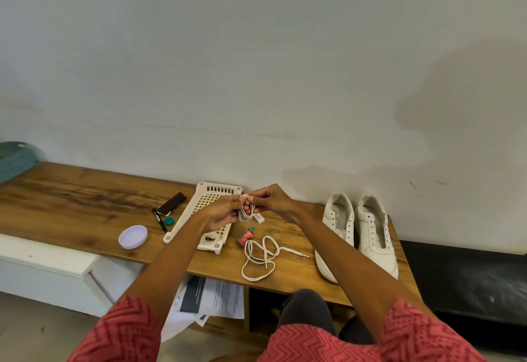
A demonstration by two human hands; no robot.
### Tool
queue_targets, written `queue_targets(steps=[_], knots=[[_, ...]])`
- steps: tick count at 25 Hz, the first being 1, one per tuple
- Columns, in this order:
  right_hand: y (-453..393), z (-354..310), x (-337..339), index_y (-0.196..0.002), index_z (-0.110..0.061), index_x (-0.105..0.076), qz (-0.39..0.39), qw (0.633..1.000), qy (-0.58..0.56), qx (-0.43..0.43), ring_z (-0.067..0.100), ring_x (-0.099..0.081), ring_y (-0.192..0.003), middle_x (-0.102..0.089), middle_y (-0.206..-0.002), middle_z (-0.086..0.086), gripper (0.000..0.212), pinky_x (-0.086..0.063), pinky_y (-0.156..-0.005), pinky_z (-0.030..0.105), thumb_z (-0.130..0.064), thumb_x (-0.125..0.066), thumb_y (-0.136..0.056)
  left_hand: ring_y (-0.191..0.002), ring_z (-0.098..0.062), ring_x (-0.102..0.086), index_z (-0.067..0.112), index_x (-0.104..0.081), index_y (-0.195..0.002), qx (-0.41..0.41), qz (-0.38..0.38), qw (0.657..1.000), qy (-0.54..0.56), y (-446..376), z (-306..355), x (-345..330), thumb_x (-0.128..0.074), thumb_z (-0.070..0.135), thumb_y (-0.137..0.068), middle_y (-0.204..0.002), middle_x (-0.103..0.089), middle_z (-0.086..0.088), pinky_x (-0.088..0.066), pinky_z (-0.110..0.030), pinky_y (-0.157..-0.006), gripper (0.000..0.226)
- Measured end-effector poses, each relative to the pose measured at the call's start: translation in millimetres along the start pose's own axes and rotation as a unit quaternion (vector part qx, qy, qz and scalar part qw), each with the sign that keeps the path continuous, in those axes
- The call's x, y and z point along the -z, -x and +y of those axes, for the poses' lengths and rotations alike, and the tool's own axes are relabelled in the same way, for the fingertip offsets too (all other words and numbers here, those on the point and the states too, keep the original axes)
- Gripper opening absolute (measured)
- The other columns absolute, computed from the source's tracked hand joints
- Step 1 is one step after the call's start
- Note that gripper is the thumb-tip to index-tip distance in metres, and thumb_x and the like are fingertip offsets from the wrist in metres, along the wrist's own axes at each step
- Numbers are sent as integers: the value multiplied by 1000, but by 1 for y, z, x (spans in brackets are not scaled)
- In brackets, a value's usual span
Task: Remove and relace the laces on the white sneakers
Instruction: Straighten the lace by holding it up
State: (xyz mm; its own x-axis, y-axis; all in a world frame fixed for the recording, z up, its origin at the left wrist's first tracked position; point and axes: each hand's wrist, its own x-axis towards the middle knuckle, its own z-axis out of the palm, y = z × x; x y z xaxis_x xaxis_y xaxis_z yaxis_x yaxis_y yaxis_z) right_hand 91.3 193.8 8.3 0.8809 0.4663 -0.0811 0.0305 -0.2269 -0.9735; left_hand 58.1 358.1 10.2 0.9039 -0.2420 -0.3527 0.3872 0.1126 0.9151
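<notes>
Lace point(247, 211) coiled btwn left hand point(225, 211), right hand point(270, 201)

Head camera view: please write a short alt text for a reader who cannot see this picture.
Two hands, left hand and right hand, hold a coiled white lace over a wooden table. A second lace lies loose on the table, beside two white sneakers with empty eyelets. A white tray lies under the hands.

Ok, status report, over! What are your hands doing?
Both hands pinch a bundled lace. Second lace loose on table. Sneakers unlaced. Nothing in the way.
</notes>
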Motion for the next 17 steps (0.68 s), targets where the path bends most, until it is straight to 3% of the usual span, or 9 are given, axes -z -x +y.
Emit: queue_targets(steps=[3,7,10,13,15,17], knots=[[-2,5,-1,-117,9,-60,27,999,30,21,11,-66,-73,-65,-109,26,30,-56,-69,19,-3,-59,-90,-87,-17,-61,9,-58,-96,-1,13,999,-35,-4,-5,-3,-40,13,-100,-94,-62,-8,-53,-29,-79,19],[-4,16,0,-113,5,-65,76,996,53,21,36,-66,-95,-68,-108,22,26,-55,-86,41,-6,-61,-89,-88,-22,-63,4,-53,-110,-7,72,997,-41,-9,-10,-7,-48,14,-97,-111,-60,-18,-53,-35,-80,17],[-5,25,1,-113,2,-66,135,990,33,5,32,-67,-91,-69,-107,20,25,-56,-79,32,-7,-60,-90,-91,-23,-64,4,-50,-117,-20,77,997,-15,-10,-13,-8,-60,8,-89,-110,-62,-16,-57,-30,-75,31],[-9,34,1,-113,3,-65,176,984,-7,-11,21,-64,-75,-69,-106,21,25,-54,-72,24,-7,-60,-91,-90,-25,-66,7,-47,-119,-27,90,996,1,-13,-20,-9,-65,-4,-81,-105,-63,-20,-59,-26,-70,43],[-14,41,-2,-112,4,-65,189,981,-21,-24,15,-62,-66,-69,-103,21,24,-53,-69,21,-5,-59,-91,-86,-25,-65,7,-47,-114,-56,115,991,29,-19,-26,-8,-63,-7,-83,-99,-63,-20,-59,-27,-69,38],[-24,46,-9,-111,4,-66,200,979,-29,-38,11,-62,-64,-70,-102,16,23,-53,-65,17,-5,-58,-91,-84,-24,-65,8,-50,-102,-90,153,982,65,-27,-33,-4,-59,-7,-86,-92,-63,-18,-58,-32,-77,24]])
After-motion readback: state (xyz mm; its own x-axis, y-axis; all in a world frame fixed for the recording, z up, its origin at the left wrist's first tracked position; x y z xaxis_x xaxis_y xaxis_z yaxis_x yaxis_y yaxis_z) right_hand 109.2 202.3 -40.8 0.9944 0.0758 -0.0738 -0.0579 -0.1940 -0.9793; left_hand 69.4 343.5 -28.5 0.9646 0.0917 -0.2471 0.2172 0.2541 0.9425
